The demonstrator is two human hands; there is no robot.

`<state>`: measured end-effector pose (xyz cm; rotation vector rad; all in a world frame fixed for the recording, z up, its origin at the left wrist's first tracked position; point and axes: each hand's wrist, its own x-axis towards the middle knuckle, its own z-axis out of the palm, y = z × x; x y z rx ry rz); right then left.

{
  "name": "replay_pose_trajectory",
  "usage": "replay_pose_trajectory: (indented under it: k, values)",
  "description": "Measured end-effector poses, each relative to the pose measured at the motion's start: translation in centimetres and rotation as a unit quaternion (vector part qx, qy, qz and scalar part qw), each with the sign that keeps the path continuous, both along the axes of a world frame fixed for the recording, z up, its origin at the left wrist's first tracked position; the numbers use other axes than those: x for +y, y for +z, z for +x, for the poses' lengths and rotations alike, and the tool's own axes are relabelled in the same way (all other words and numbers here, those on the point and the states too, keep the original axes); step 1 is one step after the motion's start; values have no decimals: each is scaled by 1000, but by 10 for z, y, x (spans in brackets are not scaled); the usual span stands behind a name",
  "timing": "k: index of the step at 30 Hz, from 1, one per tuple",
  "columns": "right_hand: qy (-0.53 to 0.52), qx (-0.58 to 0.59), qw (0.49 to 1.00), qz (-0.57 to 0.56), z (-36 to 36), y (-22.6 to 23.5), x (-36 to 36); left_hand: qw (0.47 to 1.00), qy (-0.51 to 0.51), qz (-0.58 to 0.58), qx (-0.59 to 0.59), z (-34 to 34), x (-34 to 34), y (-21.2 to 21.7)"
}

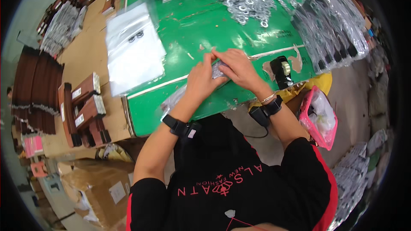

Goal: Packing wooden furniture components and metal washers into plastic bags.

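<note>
Both my hands meet over the front part of a green table top (192,25). My left hand (201,79) and my right hand (237,66) together pinch a small clear plastic bag (218,70), most of it hidden under my fingers. Another clear bag (173,98) lies partly under my left wrist. A heap of metal washers (248,2) lies at the far middle of the table.
A stack of clear bags (135,49) with two rings inside lies at the left. Filled bags in rows (329,25) cover the right side. A black tape dispenser (281,72) stands right of my hands. Brown boxes (83,107) sit left, a pink-rimmed bin (321,117) lower right.
</note>
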<state>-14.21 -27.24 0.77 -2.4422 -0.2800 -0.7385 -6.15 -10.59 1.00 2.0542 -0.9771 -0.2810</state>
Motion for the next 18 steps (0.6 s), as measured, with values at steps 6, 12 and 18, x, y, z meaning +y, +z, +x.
replay_pose_trajectory:
  k: [6,12,18]
  values:
    - [-23,20,999,-9,-4,-3,-3,968,87,64,-228,-51,125,41]
    - [-26,64,998,-6,1,4,2,963,194,106,-156,-85,163,-13]
    - [-52,38,997,-51,-2,6,10,967,207,-34,-147,-57,143,-18]
